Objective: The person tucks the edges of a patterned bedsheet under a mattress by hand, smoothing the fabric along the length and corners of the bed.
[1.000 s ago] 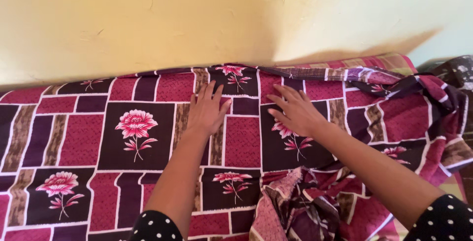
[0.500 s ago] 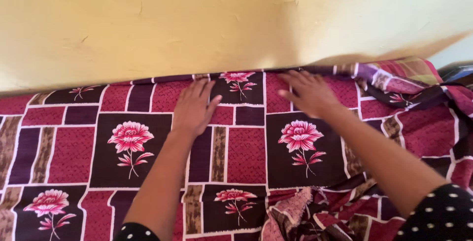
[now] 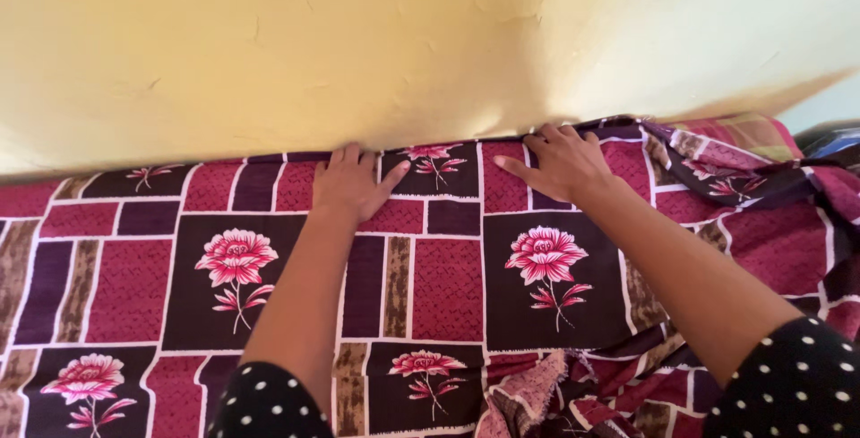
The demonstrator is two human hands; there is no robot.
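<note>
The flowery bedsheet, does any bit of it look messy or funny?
Yes. The bedsheet lies flat where the left hand and right hand press it along the wall, but it is rumpled at the right end and bunched in a crumpled heap at the near edge.

The bedsheet (image 3: 448,268) is a patchwork of maroon, dark purple and brown-striped rectangles edged in white, with near-black squares bearing pink flowers (one at 6 o'clock from each wrist). At 12 o'clock, the wall (image 3: 358,44) is pale yellow. The sleeves (image 3: 788,384) are black with white polka dots.
</note>
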